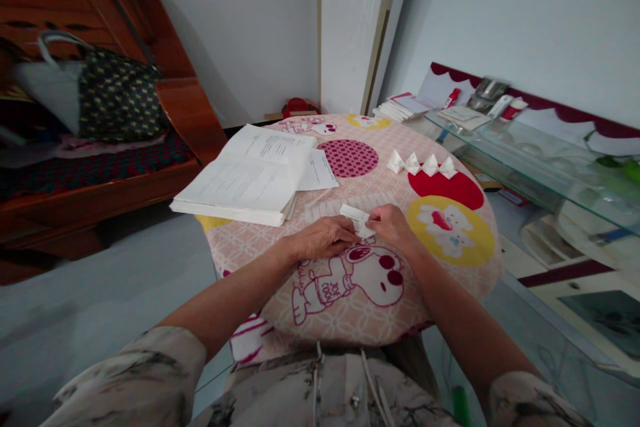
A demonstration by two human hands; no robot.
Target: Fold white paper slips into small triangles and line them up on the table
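Between my two hands lies a small folded piece of white paper [356,215] on the patterned tablecloth. My left hand [327,237] rests on the cloth with its fingers at the paper's near left edge. With bent fingers, my right hand [390,224] pinches the paper's right side. Some of the paper is hidden under the fingers. Beyond my right hand, several folded white paper shapes with pointed tops [433,165] stand in a row. A thick open book [245,177] lies to the left, with a loose printed sheet [319,171] partly under it.
The round table's cloth [280,293] hangs over its near edge. At the right stands a glass shelf [540,153] with a metal container [489,91] and papers. A wooden bench [185,107] holding a patterned bag [120,97] is at the left. A tall white cabinet-like unit [349,40] stands behind.
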